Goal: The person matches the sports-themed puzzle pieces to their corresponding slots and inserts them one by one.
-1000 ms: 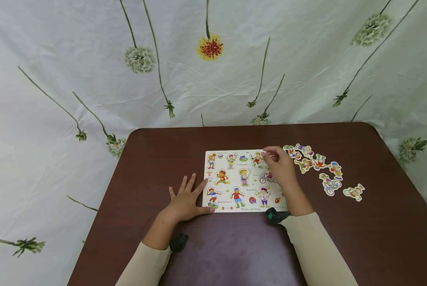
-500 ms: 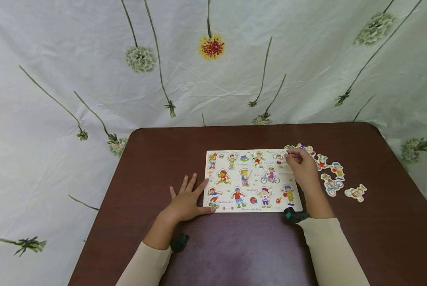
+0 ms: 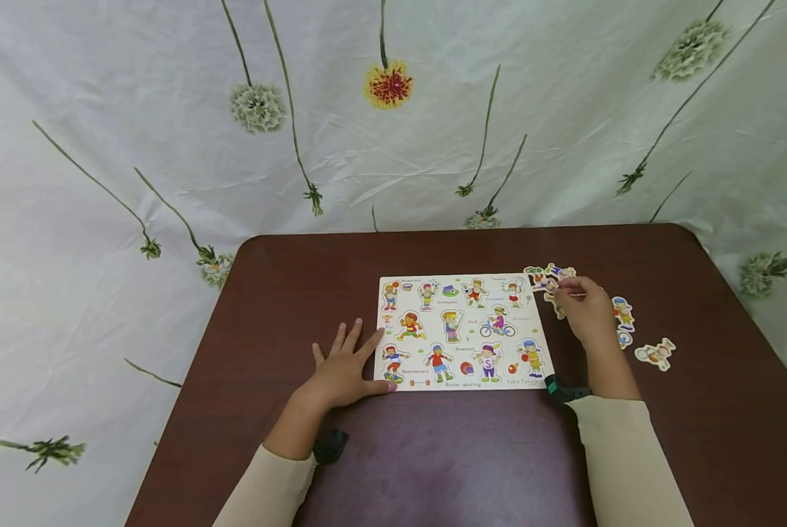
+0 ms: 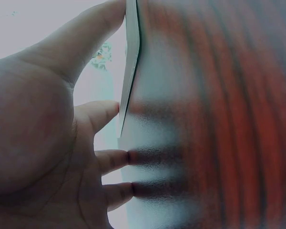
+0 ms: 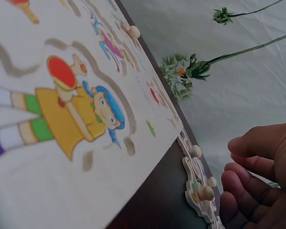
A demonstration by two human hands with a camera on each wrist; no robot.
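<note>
A white puzzle board [image 3: 472, 333] printed with children playing sports lies on the table. My left hand [image 3: 343, 373] rests spread at its left edge; in the left wrist view the thumb [image 4: 93, 28] and a finger touch the edge of the board. My right hand [image 3: 587, 311] is above the loose puzzle pieces right of the board, thumb and forefinger close together, nothing visible between them. In the right wrist view, a knobbed piece [image 5: 194, 186] lies below the fingers. A wooden knob [image 5: 133, 32] stands up on the far part of the board.
More cut-out pieces lie to the right, such as one in blue and yellow [image 3: 624, 313] and one apart from the others [image 3: 657, 354]. The brown table [image 3: 459, 454] ends at the back against a flower-patterned cloth [image 3: 433, 146].
My right hand has moved right, from the upper right part of the board to above the loose pieces. The bicycle and table tennis pictures are uncovered. My left hand stays in place.
</note>
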